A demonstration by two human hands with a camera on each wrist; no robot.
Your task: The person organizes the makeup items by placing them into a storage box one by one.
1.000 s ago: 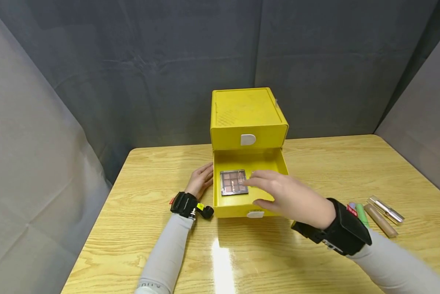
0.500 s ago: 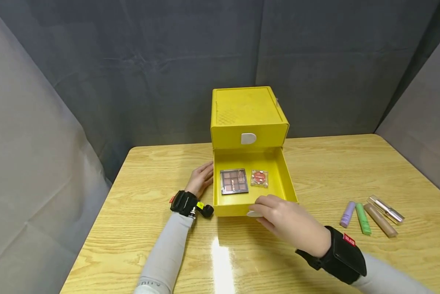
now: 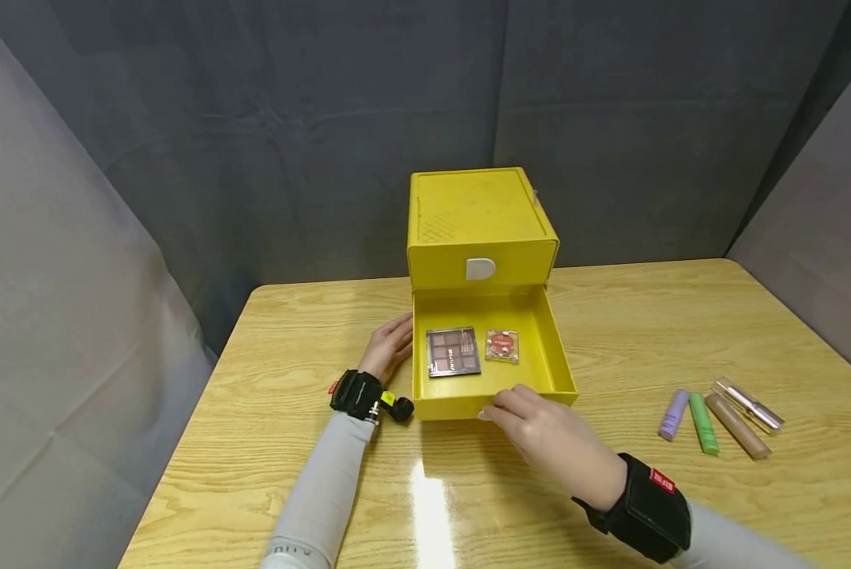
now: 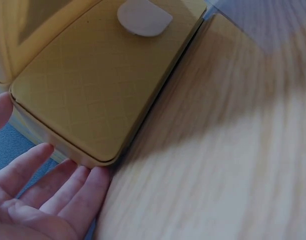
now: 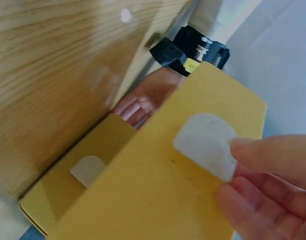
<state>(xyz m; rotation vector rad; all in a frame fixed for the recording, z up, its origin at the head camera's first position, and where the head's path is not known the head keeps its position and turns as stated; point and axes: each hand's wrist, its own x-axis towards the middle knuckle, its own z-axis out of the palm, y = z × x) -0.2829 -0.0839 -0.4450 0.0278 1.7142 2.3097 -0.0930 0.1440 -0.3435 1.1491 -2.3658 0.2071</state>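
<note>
A yellow drawer cabinet (image 3: 478,207) stands at the back of the table, its middle drawer (image 3: 446,408) pulled out. Inside that drawer lie an eyeshadow palette (image 3: 453,352) on the left and a small clear compact with a red round centre (image 3: 502,345) beside it. My right hand (image 3: 542,431) is at the drawer's front, thumb and fingers pinching the white handle (image 5: 205,142). With fingers extended, my left hand (image 3: 388,348) rests against the cabinet's left side; in the left wrist view its fingertips touch the edge by the closed bottom drawer (image 4: 88,110).
On the table (image 3: 290,340) at the right lie a purple tube (image 3: 673,415), a green tube (image 3: 703,423), a tan tube (image 3: 738,427) and a clear-and-silver tube (image 3: 748,405). The closed top drawer has a white handle (image 3: 480,269). Grey cloth (image 3: 311,142) hangs behind and at the sides.
My right hand has moved from over the open drawer down to its front handle, bringing the small compact into view. The left hand and the drawer have stayed in place.
</note>
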